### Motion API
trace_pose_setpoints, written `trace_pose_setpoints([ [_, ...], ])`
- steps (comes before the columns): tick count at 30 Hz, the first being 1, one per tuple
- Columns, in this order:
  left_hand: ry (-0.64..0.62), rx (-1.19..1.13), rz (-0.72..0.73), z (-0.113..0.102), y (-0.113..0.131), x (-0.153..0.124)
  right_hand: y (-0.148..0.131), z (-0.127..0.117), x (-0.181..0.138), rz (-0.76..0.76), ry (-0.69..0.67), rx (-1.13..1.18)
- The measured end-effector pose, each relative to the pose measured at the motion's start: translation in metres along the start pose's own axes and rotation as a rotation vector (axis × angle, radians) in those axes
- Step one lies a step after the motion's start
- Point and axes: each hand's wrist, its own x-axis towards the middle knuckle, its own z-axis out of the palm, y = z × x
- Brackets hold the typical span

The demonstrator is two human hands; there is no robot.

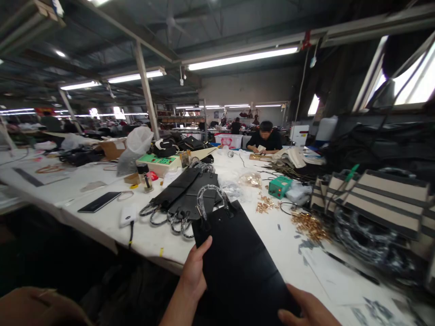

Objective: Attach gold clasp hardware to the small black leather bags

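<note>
Both hands, left hand (194,271) and right hand (307,310), pinching flat black bag (238,262) edges: light, semi-stiff, looped handle (212,197) free.

White counter (112,222) carrying a dark phone (99,202), a white charger (128,215), a green box (279,186) and scattered brass fittings (309,225). Striped canvas bags (380,199) stand at the right edge. A seated person (265,138) works at the far end.

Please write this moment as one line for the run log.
left hand: holds black bag edge | right hand: holds near corner | beside: gold fittings
</note>
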Motion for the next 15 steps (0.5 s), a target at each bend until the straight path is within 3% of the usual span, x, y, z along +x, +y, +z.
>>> trace_pose_setpoints([
  [4,0.058,0.113,0.125,0.021,-0.013,-0.013,0.014,-0.001,-0.018,0.084,0.238,-0.041],
  [7,0.098,0.224,0.234,0.034,-0.023,-0.021,0.010,-0.003,-0.029,-0.018,0.407,0.009],
  [11,0.093,0.333,0.300,0.052,-0.039,-0.033,-0.026,-0.009,-0.038,-0.248,0.595,0.053],
  [15,0.096,0.504,0.306,0.060,-0.055,-0.048,-0.083,-0.011,-0.045,-0.444,0.608,0.136],
])
